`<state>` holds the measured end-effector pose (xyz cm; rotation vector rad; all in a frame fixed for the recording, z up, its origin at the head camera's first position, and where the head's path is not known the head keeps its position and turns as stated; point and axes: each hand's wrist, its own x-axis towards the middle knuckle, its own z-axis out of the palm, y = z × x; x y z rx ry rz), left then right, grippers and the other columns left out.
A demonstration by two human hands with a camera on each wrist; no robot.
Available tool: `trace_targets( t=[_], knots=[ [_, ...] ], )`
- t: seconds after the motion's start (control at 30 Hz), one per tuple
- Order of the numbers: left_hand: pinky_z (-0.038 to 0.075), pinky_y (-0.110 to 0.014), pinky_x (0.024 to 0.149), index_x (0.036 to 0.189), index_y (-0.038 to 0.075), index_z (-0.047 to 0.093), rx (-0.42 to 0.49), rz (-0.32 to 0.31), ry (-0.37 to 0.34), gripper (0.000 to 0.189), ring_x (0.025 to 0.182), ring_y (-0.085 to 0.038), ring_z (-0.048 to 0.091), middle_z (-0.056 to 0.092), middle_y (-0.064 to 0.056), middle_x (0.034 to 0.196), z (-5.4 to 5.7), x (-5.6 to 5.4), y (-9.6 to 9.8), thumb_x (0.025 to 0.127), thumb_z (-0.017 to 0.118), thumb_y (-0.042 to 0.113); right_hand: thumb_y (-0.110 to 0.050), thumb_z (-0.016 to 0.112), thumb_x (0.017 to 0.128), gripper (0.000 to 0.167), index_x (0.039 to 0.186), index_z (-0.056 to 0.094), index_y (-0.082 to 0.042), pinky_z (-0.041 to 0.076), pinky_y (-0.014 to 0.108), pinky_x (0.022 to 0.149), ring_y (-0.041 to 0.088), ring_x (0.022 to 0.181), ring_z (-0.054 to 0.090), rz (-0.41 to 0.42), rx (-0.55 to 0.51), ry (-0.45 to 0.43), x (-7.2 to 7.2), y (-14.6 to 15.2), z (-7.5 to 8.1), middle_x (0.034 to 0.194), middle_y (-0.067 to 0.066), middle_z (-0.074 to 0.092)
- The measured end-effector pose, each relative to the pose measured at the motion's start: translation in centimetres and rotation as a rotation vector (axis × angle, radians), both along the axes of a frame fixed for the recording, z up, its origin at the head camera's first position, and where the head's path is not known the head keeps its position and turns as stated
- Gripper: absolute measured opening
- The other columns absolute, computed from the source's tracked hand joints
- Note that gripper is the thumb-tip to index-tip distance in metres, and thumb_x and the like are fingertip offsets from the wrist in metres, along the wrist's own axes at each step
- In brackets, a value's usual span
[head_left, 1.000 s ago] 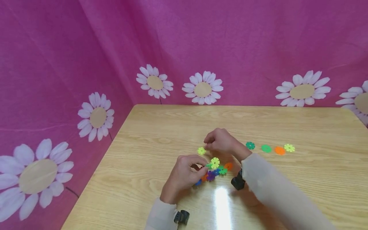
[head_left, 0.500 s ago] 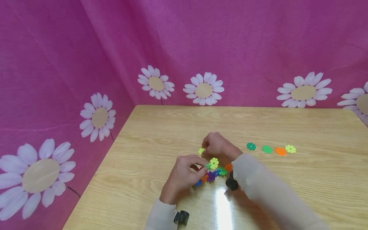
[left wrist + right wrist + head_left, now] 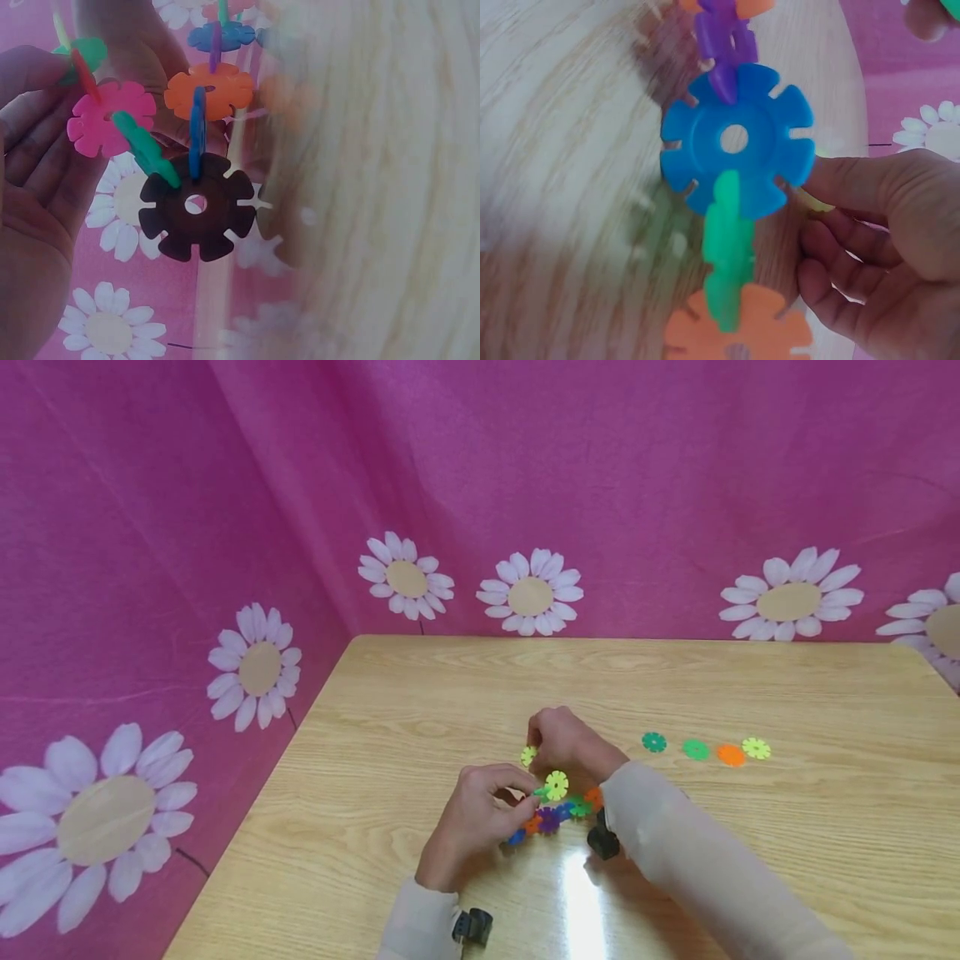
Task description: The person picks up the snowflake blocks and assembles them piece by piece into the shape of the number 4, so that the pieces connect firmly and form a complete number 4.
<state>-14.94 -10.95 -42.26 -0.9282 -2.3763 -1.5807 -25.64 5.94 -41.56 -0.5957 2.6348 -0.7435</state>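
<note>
My left hand (image 3: 483,806) pinches a green slotted disc (image 3: 88,58) in a chain of interlocked plastic discs. A yellow-green disc (image 3: 557,785) stands at the chain's end beside my left fingertips. Further along the chain are a pink disc (image 3: 112,120), a dark brown disc (image 3: 196,232), an orange disc (image 3: 210,91) and a blue disc (image 3: 705,139). Just beyond the chain, my right hand (image 3: 566,743) pinches another yellow-green disc (image 3: 528,756), tilted up. In the right wrist view that disc is mostly hidden behind the blue one.
To the right, a dark green disc (image 3: 654,742), a green disc (image 3: 695,749), an orange disc (image 3: 731,755) and a yellow-green disc (image 3: 756,748) lie in a row on the wooden table (image 3: 825,835). A pink flowered cloth (image 3: 645,485) hangs behind and left.
My right hand has shifted slightly left and nearer, and has taken hold of the loose yellow-green disc, which now tilts up off flat. My left hand stays almost still with the chain.
</note>
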Motion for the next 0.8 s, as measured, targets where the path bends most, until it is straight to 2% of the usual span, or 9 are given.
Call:
trace_targets(
  t=[0.03, 0.13, 0.33, 0.47, 0.63, 0.73, 0.8],
  knots=[
    [0.058, -0.027, 0.067, 0.089, 0.003, 0.077, -0.001, -0.001, 0.001, 0.01, 0.078, -0.008, 0.068, 0.074, -0.006, 0.092, -0.1, 0.0, 0.0, 0.084, 0.072, -0.004, -0.005, 0.085, 0.075, 0.021, 0.082, 0.065, -0.007, 0.053, 0.029, 0.059, 0.019, 0.069, 0.058, -0.014, -0.018, -0.028, 0.1, 0.1, 0.1, 0.076, 0.004, 0.061],
    [0.058, -0.026, 0.067, 0.089, 0.005, 0.077, -0.003, -0.002, 0.009, 0.011, 0.078, -0.009, 0.068, 0.074, -0.005, 0.092, -0.2, 0.0, 0.0, 0.085, 0.072, -0.004, -0.002, 0.083, 0.077, 0.019, 0.081, 0.065, -0.007, 0.053, 0.03, 0.059, 0.019, 0.068, 0.058, -0.004, -0.054, -0.041, 0.2, 0.5, 0.3, 0.076, 0.004, 0.061],
    [0.058, -0.026, 0.069, 0.089, 0.007, 0.077, 0.0, 0.001, 0.02, 0.013, 0.08, -0.011, 0.068, 0.074, -0.003, 0.092, -0.1, 0.1, 0.2, 0.084, 0.073, -0.004, -0.005, 0.082, 0.078, 0.015, 0.079, 0.068, -0.009, 0.052, 0.032, 0.066, 0.018, 0.071, 0.056, 0.044, -0.082, 0.049, 0.1, 2.0, 0.8, 0.074, -0.001, 0.063],
    [0.058, -0.027, 0.068, 0.09, 0.005, 0.077, -0.008, 0.012, 0.009, 0.012, 0.079, -0.012, 0.068, 0.074, -0.004, 0.09, 0.0, 0.1, 0.3, 0.083, 0.073, -0.005, -0.006, 0.081, 0.08, 0.013, 0.082, 0.069, -0.008, 0.052, 0.033, 0.068, 0.017, 0.071, 0.057, 0.024, -0.135, 0.056, 0.2, 3.0, 1.1, 0.075, -0.001, 0.064],
    [0.059, -0.032, 0.068, 0.088, -0.002, 0.075, -0.017, 0.023, -0.004, 0.011, 0.077, -0.017, 0.069, 0.073, -0.011, 0.088, 0.8, 0.4, 0.5, 0.082, 0.073, -0.01, -0.003, 0.078, 0.083, 0.011, 0.088, 0.069, -0.004, 0.052, 0.033, 0.066, 0.014, 0.065, 0.059, 0.012, -0.225, 0.043, 0.5, 4.1, 1.5, 0.074, 0.001, 0.066],
    [0.059, -0.034, 0.068, 0.087, -0.005, 0.073, -0.019, 0.024, -0.008, 0.01, 0.077, -0.02, 0.069, 0.073, -0.014, 0.087, 1.4, 0.6, 0.7, 0.081, 0.072, -0.013, -0.002, 0.077, 0.084, 0.01, 0.09, 0.068, -0.002, 0.052, 0.033, 0.066, 0.014, 0.061, 0.06, 0.032, -0.27, 0.054, 0.9, 4.7, 1.8, 0.072, 0.001, 0.066],
    [0.06, -0.034, 0.068, 0.086, -0.006, 0.073, -0.016, 0.017, -0.001, 0.01, 0.077, -0.021, 0.069, 0.073, -0.015, 0.087, 1.4, 0.6, 0.8, 0.081, 0.072, -0.014, -0.002, 0.076, 0.083, 0.01, 0.09, 0.068, -0.002, 0.052, 0.033, 0.065, 0.013, 0.062, 0.06, 0.05, -0.301, 0.058, 1.3, 5.1, 2.0, 0.072, 0.0, 0.066]
  ],
)
